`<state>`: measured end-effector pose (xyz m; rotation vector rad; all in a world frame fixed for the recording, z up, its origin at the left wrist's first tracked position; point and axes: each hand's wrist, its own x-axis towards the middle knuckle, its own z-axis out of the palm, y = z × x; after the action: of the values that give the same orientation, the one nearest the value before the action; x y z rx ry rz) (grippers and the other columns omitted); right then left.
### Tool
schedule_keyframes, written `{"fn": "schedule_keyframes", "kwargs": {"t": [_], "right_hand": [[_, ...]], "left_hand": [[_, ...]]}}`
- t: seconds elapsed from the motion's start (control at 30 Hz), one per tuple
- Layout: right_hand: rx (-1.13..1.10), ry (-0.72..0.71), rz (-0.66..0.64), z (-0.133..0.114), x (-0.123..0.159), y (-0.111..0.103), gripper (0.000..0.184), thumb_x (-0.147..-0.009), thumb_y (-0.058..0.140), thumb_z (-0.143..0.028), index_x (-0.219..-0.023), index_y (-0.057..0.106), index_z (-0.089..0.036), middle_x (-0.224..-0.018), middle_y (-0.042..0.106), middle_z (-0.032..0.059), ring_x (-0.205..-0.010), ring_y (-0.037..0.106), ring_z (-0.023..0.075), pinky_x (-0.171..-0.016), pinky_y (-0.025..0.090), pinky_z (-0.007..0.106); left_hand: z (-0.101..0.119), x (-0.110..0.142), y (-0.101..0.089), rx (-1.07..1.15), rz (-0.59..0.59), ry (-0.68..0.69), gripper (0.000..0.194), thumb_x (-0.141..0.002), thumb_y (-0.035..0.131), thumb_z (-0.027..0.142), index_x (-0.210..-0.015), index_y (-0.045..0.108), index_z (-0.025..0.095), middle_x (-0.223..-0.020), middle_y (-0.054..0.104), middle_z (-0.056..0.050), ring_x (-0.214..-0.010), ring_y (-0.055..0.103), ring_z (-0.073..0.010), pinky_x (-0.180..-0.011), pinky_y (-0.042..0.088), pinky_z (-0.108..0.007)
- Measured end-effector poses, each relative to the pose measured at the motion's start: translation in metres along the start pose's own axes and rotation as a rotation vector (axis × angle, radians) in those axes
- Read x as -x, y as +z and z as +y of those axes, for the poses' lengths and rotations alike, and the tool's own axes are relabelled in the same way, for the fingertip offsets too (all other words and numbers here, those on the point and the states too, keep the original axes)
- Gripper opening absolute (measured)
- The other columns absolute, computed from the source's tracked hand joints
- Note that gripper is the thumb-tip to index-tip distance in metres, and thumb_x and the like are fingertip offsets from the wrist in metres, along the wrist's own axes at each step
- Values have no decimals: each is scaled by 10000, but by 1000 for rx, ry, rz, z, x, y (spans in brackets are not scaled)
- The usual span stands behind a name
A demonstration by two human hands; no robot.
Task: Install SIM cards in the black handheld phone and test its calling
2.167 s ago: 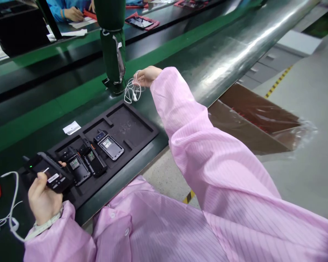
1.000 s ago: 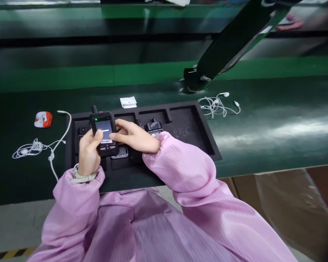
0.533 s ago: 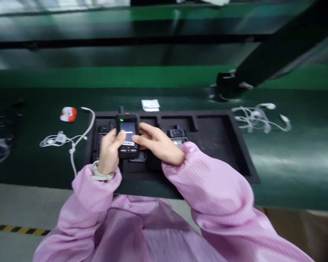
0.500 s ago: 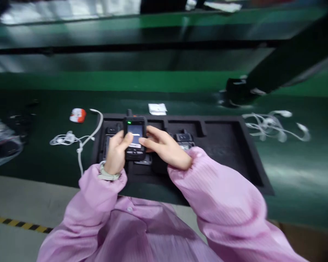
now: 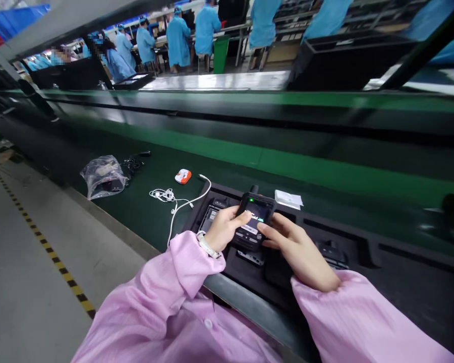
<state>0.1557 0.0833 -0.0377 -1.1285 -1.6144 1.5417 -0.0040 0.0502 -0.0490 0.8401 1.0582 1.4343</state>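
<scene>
A black handheld radio (image 5: 256, 207) with a stubby antenna, a lit screen and a green light is held above a black foam tray (image 5: 408, 272). My left hand (image 5: 225, 228) grips its left side, thumb on the screen's edge. On the other side, my right hand (image 5: 297, 247) also holds it, thumb at the lower right of the screen. Beneath, in the tray's recesses, lie another radio-like device (image 5: 209, 216) at the left and a dark device (image 5: 331, 253) partly hidden behind my right hand.
White earphones (image 5: 166, 195) and a white cable (image 5: 208, 185) lie left of the tray, near an orange-and-white case (image 5: 182, 176). Farther left is a clear plastic bag (image 5: 105, 176). A folded white paper (image 5: 288, 198) sits behind the tray. People in blue coats (image 5: 178, 40) are beyond the bench.
The view has swung left and up, bringing the far workers and the floor into sight. Both hands still hold the radio; its screen now shows a different, logo-like picture.
</scene>
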Motion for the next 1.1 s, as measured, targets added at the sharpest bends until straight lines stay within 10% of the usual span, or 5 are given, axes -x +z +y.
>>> {"fn": "schedule_keyframes", "kwargs": {"t": [1.1], "right_hand": [[-72, 84, 5, -5, 3, 0, 672, -624, 841, -650, -1126, 690, -229, -1227, 748, 105, -996, 713, 252, -712, 605, 296]], "left_hand": [[-2, -1, -2, -19, -30, 16, 619, -605, 887, 685, -852, 769, 130, -802, 699, -51, -805, 594, -199, -813, 435, -344]]}}
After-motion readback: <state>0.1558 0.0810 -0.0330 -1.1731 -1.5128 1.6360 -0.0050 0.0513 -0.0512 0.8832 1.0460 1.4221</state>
